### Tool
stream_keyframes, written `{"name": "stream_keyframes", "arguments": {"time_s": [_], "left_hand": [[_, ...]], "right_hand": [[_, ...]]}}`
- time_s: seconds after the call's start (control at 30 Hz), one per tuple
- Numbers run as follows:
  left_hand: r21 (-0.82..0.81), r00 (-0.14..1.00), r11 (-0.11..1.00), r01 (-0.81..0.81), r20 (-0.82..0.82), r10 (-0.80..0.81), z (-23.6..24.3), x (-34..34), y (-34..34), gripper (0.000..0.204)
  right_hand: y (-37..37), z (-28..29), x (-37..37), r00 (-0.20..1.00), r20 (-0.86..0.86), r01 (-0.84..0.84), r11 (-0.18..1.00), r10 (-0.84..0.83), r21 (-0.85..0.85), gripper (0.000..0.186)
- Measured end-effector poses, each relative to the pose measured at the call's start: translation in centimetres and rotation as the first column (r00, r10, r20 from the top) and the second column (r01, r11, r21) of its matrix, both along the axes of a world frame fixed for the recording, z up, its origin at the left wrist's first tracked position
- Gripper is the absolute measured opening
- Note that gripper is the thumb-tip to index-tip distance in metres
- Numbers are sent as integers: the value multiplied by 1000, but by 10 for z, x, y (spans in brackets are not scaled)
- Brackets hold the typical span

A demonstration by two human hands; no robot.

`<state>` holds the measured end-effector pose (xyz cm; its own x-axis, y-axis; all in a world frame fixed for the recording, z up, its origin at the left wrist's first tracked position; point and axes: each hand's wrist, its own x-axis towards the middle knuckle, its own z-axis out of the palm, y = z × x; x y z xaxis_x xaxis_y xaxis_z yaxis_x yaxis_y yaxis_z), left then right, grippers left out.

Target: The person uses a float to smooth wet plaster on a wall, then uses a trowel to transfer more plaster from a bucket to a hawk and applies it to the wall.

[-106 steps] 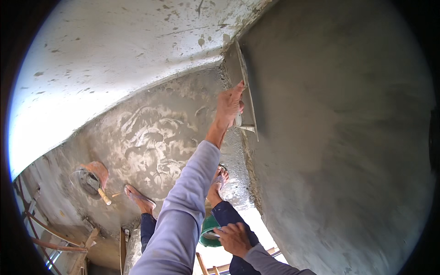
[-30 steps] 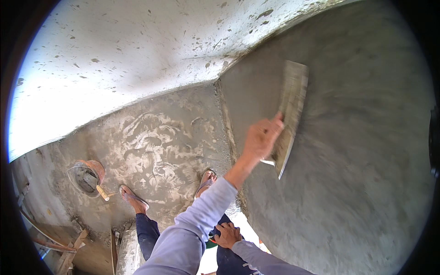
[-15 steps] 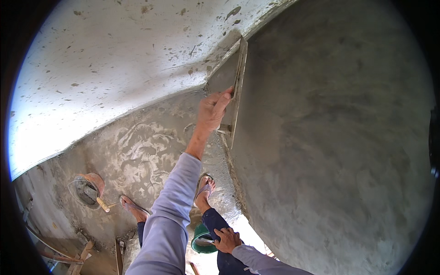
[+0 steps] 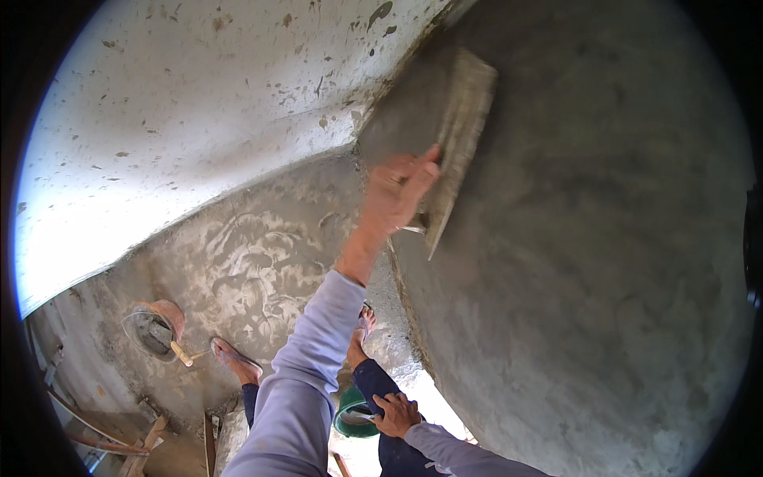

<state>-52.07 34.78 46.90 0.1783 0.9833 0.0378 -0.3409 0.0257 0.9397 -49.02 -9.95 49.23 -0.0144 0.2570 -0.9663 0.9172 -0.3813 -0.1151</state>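
My left hand is closed round the handle of a long, flat plastering trowel, smeared with grey. The trowel is against the grey plastered wall, a little right of the corner with the white, spattered surface. Its long blade leans to the upper right, and my fingers hide most of the handle. Motion blurs the hand and the blade. Lower down, my right hand rests on my bent right leg with its fingers spread and nothing visible in them.
Beside my right leg stands a green bucket. A reddish bucket holding grey material is at the left, with a wooden-handled tool at its rim. Smeared mortar marks the floor. Wooden pieces lie at the lower left.
My left hand has moved the trowel rightward from the corner onto the wall, and its blade has tilted so more of its face shows. My right hand stays on my leg.
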Motion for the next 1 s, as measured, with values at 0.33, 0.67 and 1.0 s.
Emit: {"name": "stream_keyframes", "arguments": {"time_s": [0.33,0.67,1.0], "left_hand": [[344,967,917,202,77,-242,61,-3,-178,32],[-739,966,671,-58,127,224,-204,-25,-106,37],[-751,953,660,0,200,227,-268,6,-59,32]], "right_hand": [[-23,-8,-12,996,54,-81,988,75,135,59],[-25,-1,-14,1000,19,-5,998,4,67,62],[-11,-11,25,1000,-9,-8,990,9,144,58]]}}
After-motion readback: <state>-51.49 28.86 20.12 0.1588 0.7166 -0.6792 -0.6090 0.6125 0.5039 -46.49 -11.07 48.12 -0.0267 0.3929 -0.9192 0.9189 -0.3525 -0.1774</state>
